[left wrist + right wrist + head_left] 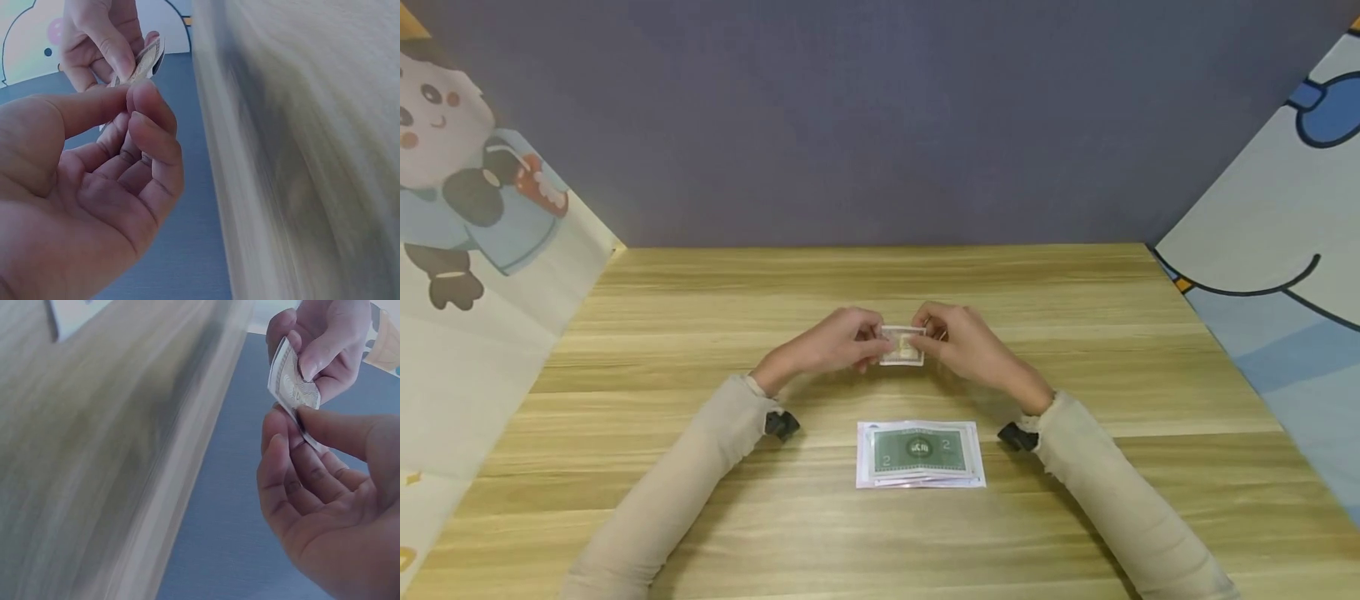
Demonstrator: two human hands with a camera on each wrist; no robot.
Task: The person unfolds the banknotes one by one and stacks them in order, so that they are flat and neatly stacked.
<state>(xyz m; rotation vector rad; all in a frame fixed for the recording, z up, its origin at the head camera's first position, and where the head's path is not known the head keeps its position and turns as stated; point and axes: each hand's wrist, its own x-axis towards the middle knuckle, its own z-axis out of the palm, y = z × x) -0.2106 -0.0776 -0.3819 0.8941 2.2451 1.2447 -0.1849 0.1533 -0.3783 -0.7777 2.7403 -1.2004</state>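
A small banknote (902,357), pale with a patterned border, is held above the table between both hands. My left hand (842,340) pinches its left edge between thumb and fingers. At the opposite edge, my right hand (966,343) pinches it the same way. Seen from the right wrist, the banknote (289,378) is slightly bent and stands tilted between the two thumbs. In the left wrist view the left fingers hide part of the banknote (147,62). Nearer the body lies a stack of larger notes, with a green banknote (917,451) marked 2 on top.
The stack rests on a pale sheet (865,479) on the wood-grain table (700,283). A dark blue-grey panel (880,125) rises behind the table. Walls with cartoon figures (467,167) stand at both sides.
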